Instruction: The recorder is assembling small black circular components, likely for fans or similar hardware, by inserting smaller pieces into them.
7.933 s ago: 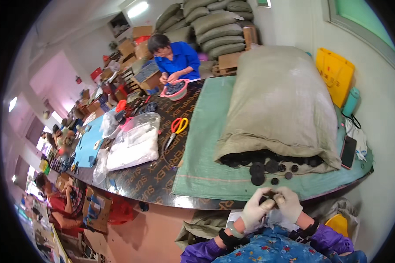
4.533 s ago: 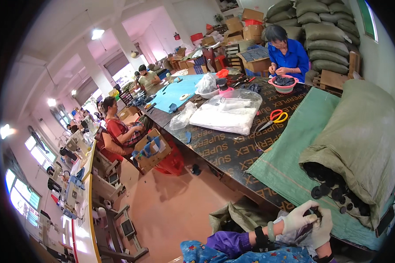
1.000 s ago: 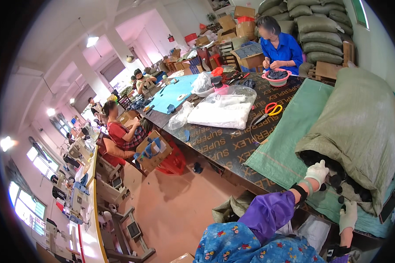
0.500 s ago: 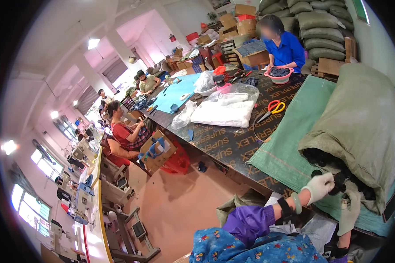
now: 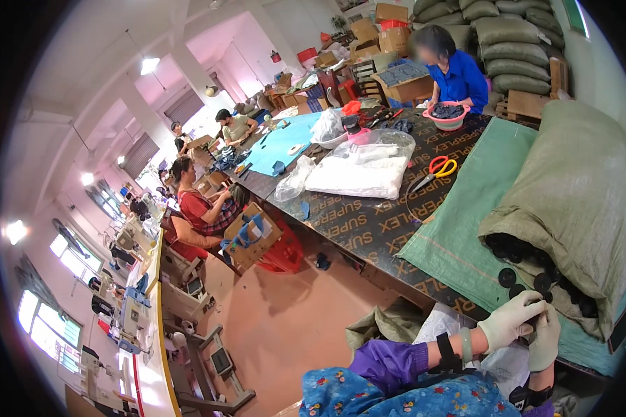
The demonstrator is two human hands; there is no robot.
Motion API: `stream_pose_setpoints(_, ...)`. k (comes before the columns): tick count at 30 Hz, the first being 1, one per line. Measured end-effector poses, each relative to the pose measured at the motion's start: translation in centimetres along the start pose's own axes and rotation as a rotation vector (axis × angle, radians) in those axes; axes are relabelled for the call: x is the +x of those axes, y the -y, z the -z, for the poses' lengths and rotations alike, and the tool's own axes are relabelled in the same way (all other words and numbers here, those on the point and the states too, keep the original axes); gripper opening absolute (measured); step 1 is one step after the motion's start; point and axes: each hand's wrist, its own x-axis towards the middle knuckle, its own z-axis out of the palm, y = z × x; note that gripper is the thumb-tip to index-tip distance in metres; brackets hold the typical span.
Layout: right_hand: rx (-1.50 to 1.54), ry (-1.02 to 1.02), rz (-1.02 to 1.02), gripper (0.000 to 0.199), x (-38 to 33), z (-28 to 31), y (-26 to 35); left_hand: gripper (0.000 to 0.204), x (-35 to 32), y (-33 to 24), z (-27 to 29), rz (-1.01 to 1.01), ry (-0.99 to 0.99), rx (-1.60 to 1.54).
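My left hand (image 5: 509, 321) and my right hand (image 5: 545, 339), both in whitish gloves, meet at the table's near right edge. Their fingers are closed together around a small black round piece (image 5: 533, 301), partly hidden by the gloves. Just beyond them, several loose black discs (image 5: 508, 277) lie on green woven sheeting (image 5: 459, 229). A big olive woven sack (image 5: 570, 181) rests on its side there, with more black discs spilling from its mouth toward my hands.
Yellow-and-red-handled scissors (image 5: 435, 172) lie on the dark printed tabletop (image 5: 355, 222). Nearby are a clear bag of white material (image 5: 362, 170) and a pink-rimmed basin (image 5: 446, 117) before a person in blue (image 5: 459, 80). A person in red (image 5: 200, 201) sits left of the table.
My left hand has drawn back from the discs at the sack's mouth toward me and met my right hand. Discs it covered now show on the sheeting.
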Motion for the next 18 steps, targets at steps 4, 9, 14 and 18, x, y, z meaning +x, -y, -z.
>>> stream_pose_setpoints(4,-0.159,-0.055,0.198,0.032,-0.4,-0.2,-0.6,0.047,-0.7,0.1,0.4,0.45,0.046,-0.635)
stream_pose_setpoints(9,-0.346,-0.114,0.205,0.033,-1.1,0.3,-1.5,0.047,-0.8,-0.4,-0.7,0.209,-0.072,-0.315)
stream_pose_setpoints(14,-0.486,-0.157,0.285,0.029,-1.3,-0.5,-0.8,0.044,-0.6,0.4,-0.6,0.68,0.125,-0.902)
stream_pose_setpoints(18,0.015,0.036,-0.553,0.028,-0.2,-0.4,0.9,0.048,-2.0,1.3,-1.2,0.204,0.076,0.014)
